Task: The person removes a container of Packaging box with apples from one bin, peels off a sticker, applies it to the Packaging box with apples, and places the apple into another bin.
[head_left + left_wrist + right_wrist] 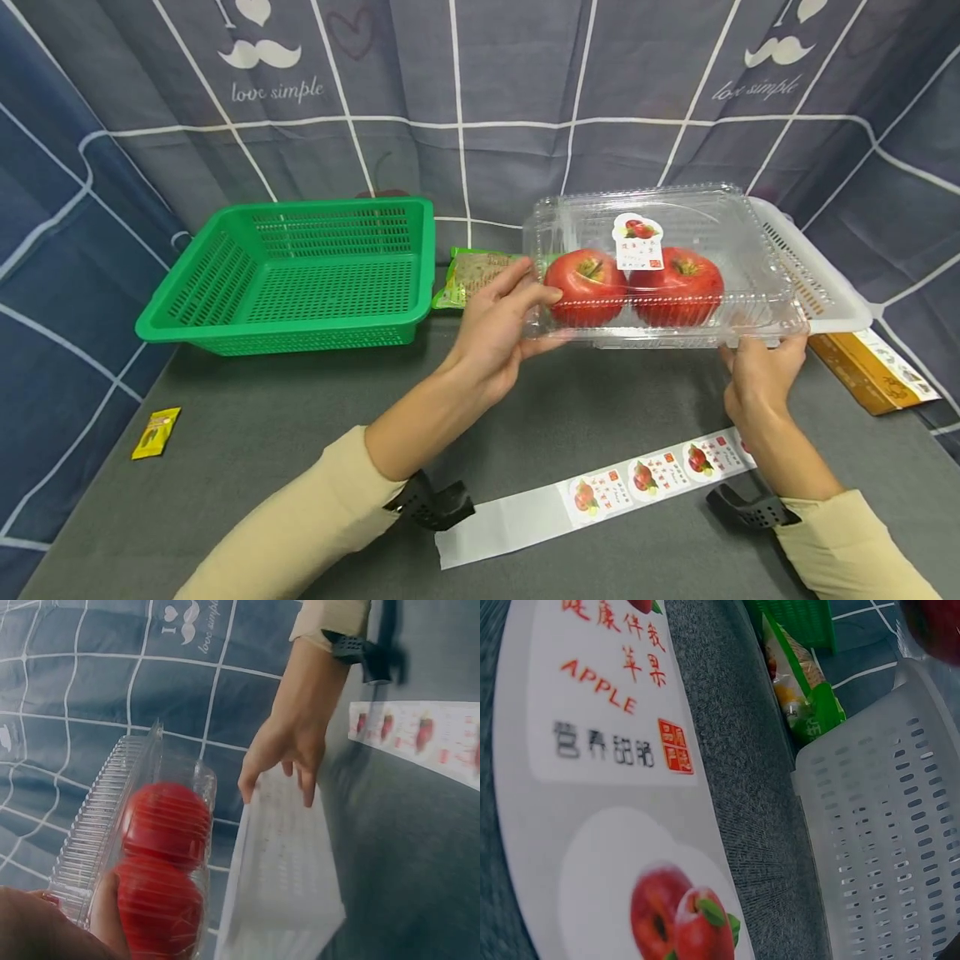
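Observation:
Two red apples [677,286] sit inside a closed clear plastic clamshell box [750,250]. A white apple label [639,242] is stuck on its lid. My left hand [491,329] grips the left end of the box, thumb at the front and fingers partly hidden. In the left wrist view the box tilts above the white basket [289,862]. My right hand [289,754] appears there apart from the box, thumb and fingers spread and hanging loosely at the basket's wall. Below my hands lies a strip of apple labels [600,496], partly peeled bare.
A green basket [288,333] stands at the back left. Behind my left hand lies a green-edged food packet [450,287]. A small yellow sachet [156,433] rests at far left, and a brown-and-white carton [862,371] sticks out beneath the white basket at right.

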`<move>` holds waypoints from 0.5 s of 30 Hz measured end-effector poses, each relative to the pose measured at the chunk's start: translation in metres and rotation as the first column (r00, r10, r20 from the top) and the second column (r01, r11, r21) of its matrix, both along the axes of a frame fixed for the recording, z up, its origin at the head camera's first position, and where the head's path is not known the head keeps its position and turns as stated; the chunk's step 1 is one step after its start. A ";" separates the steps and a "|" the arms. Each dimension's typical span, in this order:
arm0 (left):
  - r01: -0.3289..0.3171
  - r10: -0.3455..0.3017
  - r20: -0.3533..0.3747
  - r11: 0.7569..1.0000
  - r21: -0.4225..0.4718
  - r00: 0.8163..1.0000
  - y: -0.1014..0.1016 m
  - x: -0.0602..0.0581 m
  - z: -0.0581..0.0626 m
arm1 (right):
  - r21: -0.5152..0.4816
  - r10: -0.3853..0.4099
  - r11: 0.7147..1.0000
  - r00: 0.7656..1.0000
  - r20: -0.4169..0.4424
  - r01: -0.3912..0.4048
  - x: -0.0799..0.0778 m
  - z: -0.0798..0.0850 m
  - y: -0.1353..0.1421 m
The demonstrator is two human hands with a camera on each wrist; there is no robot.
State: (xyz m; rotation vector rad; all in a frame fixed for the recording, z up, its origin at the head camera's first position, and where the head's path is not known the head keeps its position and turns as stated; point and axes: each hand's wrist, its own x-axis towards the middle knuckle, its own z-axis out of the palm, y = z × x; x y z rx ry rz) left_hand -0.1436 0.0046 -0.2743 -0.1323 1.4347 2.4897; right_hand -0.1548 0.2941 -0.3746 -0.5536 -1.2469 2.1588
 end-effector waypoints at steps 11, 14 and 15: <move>-0.117 0.114 0.097 0.993 0.028 0.989 0.083 -0.039 0.000 | 0.067 -0.037 0.997 0.990 0.135 0.028 0.001 0.001 0.003; -0.146 0.143 0.118 0.989 0.014 0.983 0.101 -0.045 -0.001 | 0.080 -0.041 0.996 0.989 0.140 0.030 0.001 0.001 0.002; -0.156 0.154 0.124 0.988 0.007 0.980 0.108 -0.047 -0.002 | 0.081 -0.042 0.996 0.989 0.143 0.031 0.001 0.001 0.001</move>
